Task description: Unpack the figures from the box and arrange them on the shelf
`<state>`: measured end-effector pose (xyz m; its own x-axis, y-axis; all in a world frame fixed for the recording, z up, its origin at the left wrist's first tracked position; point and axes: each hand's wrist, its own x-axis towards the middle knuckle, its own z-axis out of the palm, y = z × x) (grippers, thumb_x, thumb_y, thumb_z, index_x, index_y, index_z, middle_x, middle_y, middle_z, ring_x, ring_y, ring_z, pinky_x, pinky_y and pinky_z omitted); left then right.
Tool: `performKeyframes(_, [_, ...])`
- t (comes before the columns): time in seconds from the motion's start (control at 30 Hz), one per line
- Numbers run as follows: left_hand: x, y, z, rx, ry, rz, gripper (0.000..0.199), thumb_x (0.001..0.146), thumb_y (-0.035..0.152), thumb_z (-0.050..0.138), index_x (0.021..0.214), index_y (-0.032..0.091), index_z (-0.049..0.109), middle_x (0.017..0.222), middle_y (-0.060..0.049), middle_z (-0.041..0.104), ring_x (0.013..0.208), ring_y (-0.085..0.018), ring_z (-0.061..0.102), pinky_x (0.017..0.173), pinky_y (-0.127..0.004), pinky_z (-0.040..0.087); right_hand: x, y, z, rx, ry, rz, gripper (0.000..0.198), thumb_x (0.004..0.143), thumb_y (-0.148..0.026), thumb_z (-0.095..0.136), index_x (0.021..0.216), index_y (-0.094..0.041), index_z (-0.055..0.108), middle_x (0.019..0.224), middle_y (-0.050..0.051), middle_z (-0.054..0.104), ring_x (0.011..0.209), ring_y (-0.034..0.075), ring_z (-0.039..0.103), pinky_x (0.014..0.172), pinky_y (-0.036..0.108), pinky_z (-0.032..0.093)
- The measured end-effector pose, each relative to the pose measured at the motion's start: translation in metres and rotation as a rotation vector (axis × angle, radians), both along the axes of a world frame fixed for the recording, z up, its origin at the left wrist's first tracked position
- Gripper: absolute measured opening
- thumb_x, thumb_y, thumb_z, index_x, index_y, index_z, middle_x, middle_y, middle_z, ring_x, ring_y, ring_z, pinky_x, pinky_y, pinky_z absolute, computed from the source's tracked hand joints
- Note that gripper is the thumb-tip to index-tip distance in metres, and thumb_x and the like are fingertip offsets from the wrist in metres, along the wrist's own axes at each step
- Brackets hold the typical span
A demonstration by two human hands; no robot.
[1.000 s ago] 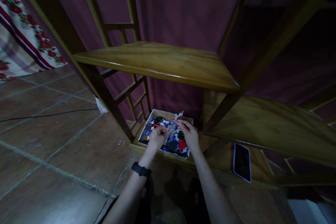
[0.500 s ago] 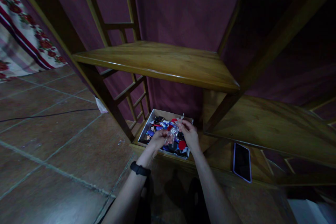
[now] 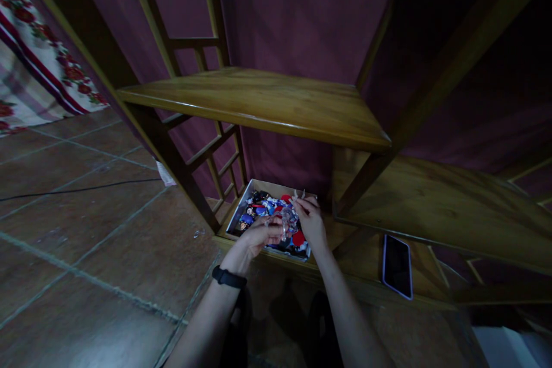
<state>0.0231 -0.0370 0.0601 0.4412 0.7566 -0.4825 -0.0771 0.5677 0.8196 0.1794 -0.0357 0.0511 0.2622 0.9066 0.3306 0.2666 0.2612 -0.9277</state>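
My left hand (image 3: 261, 234) is closed on a bunch of clear plastic pieces (image 3: 286, 221), which look crinkly and shiny; their exact kind cannot be made out. Just to the right, my right hand (image 3: 311, 219) pinches a small pale, translucent piece (image 3: 296, 198) whose tips stick up past the fingers. Both hands are over an open shallow cardboard box (image 3: 238, 210) with white sides. Small colourful figures (image 3: 247, 219) in blue, black, white and red fill it, partly hidden by my hands. A round red piece (image 3: 298, 238) shows between the wrists.
The box stands on the bottom board of a wooden shelf unit, under a wooden shelf (image 3: 259, 98). Right of it lies a phone (image 3: 397, 267) in a purple case. A lattice side panel (image 3: 215, 155) is at left. A dark cable (image 3: 81, 190) crosses the tiled floor (image 3: 107, 241).
My left hand has turned and opened out slightly beneath the clear pieces. My right hand has shifted a little, its small piece now apart from the bunch. The box has stayed put.
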Motion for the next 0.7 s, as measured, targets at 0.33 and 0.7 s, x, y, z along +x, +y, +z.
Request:
performKeyframes(0.33, [-0.004,0.004,0.001,-0.072,-0.102,-0.004,0.025,0.061,0.019,0.076,0.080,0.011,0.063,0.073,-0.008,0.069,0.053,-0.008,0.058,0.053,-0.018,0.045,-0.004,-0.010,0.009,0.066,-0.223,-0.023,0.027,0.087,-0.032,0.044,0.104,-0.025,0.064,0.093,0.004,0.052,0.087,0.015,0.055,0.081,0.026,0.044])
performKeyframes(0.7, [-0.007,0.005,0.001,-0.148,-0.244,0.034,0.019,0.066,0.013,0.072,0.083,0.011,0.065,0.076,-0.008,0.069,0.054,-0.008,0.060,0.054,-0.017,0.049,-0.005,-0.010,0.009,0.127,-0.270,-0.026,0.029,0.088,-0.031,0.043,0.112,-0.028,0.059,0.112,0.006,0.050,0.104,0.017,0.052,0.088,0.029,0.045])
